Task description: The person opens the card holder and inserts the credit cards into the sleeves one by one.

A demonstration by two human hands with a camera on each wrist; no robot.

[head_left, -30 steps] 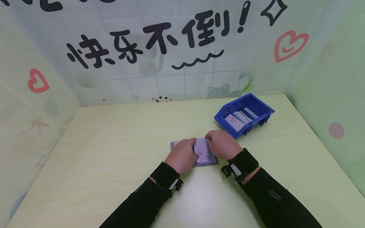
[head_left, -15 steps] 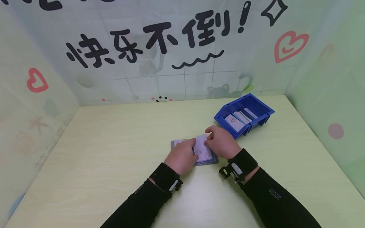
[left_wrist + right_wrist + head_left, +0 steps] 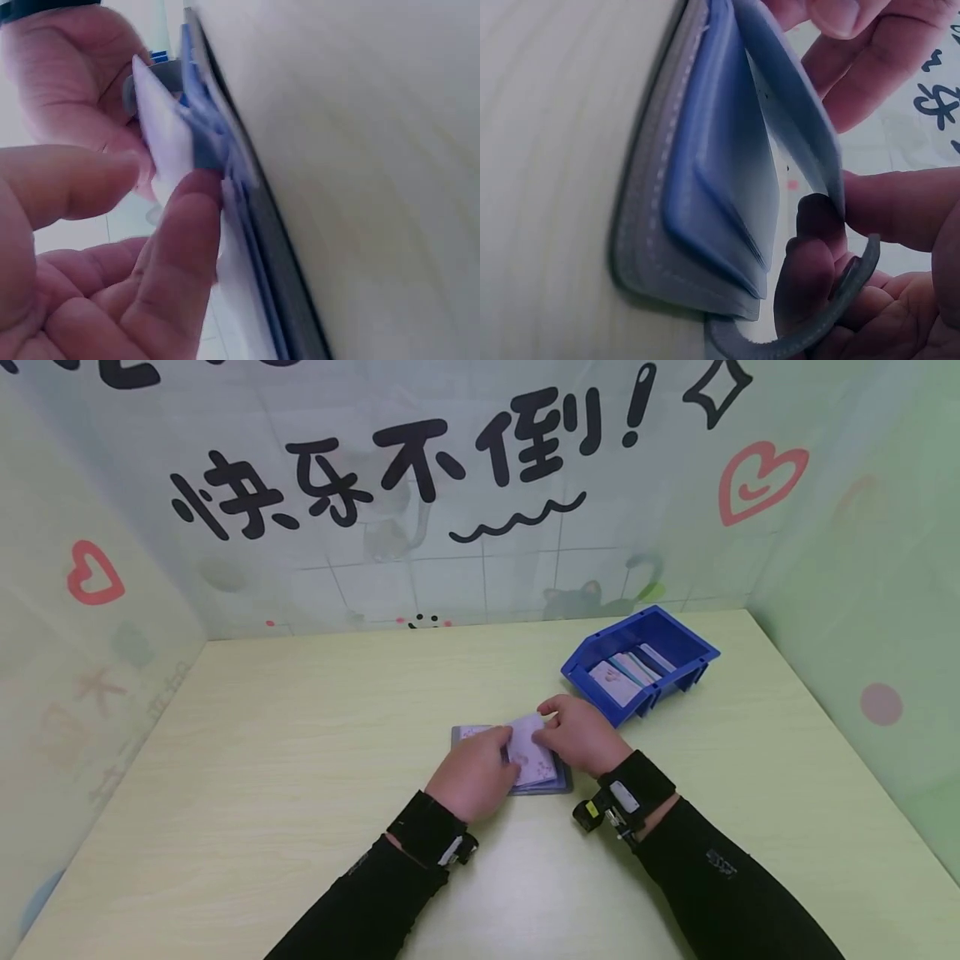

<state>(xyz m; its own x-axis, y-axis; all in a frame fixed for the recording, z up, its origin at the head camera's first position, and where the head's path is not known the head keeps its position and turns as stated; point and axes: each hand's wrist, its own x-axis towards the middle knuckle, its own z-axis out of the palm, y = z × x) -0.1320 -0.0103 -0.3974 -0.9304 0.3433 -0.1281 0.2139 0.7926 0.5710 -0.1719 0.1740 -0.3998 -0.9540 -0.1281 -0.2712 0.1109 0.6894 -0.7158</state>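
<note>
A lilac leaf (image 3: pixel 534 758) stands tilted up from a small card holder (image 3: pixel 641 262), just right of and below the centre of the head view. Whether it is a loose card or a page with a card inside, I cannot tell. My right grip (image 3: pixel 583 737) pinches it, thumb on one face and fingertip on the other, at the right of the right wrist view. My left grip (image 3: pixel 471 777) lies over the middle of the holder, a fingertip touching near the leaf's base; whether it pinches anything is unclear.

Compared with a second ago, the leaf sits more askew over the holder. I judge that it is coming away from the blue pages (image 3: pixel 712 150) but is not yet free, so the left hand's steadying probably matters.

A grey strap (image 3: pixel 802 337) curls from the holder past my right fingers, at the bottom of the right wrist view. Further out, a blue bin (image 3: pixel 682 635) with several cards (image 3: pixel 615 683) in it stands to the upper right on the tabletop (image 3: pixel 315 718). Black lettering (image 3: pixel 408 433) runs across the wall at the top of the head view.
</note>
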